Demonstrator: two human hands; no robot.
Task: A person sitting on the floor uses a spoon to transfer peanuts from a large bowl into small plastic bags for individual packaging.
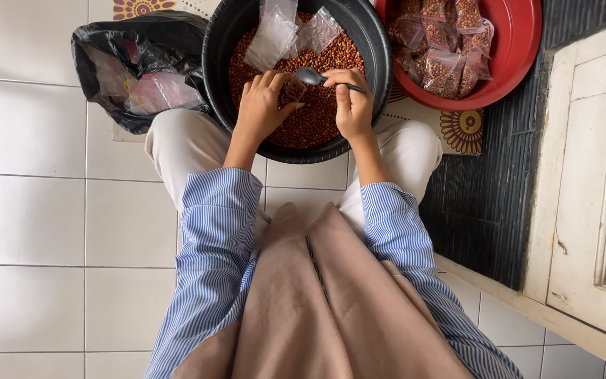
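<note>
A black round tub (213, 63) sits on the floor between my knees, filled with small red-brown beans (317, 116). My left hand (261, 105) grips a small clear plastic bag (293, 90) partly filled with beans, over the tub. My right hand (351, 102) holds a metal spoon (311, 76), whose bowl is at the bag's mouth. Several empty clear bags (278, 31) lie on the beans at the far side of the tub.
A red basin (520, 42) at the upper right holds several filled bean bags (443, 45). A black plastic sack (138, 67) with pinkish contents lies at the upper left. White floor tiles surround me; a dark ribbed mat (485, 196) and a white door frame (583, 175) are on the right.
</note>
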